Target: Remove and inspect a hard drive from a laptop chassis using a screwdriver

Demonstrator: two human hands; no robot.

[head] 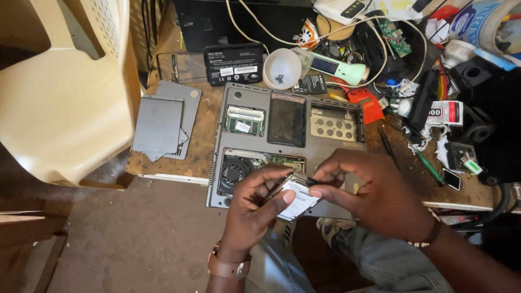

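A grey laptop [260, 100] lies upside down on the wooden workbench, its bottom covers off, with the fan, memory slot and empty bays showing. Over its near edge my left hand [252, 209] grips a small hard drive [296, 198] with a white label, held tilted. My right hand [369, 187] pinches the drive's upper right end, where a thin dark strip sticks out. A brown watch strap is on my left wrist.
Removed grey cover plates [163, 125] lie left of the laptop. Behind it are a black battery [234, 64] and a white bowl [282, 68] holding screws. Cables, tools and a green-handled screwdriver [429, 165] crowd the right. A cream plastic chair [65, 92] stands left.
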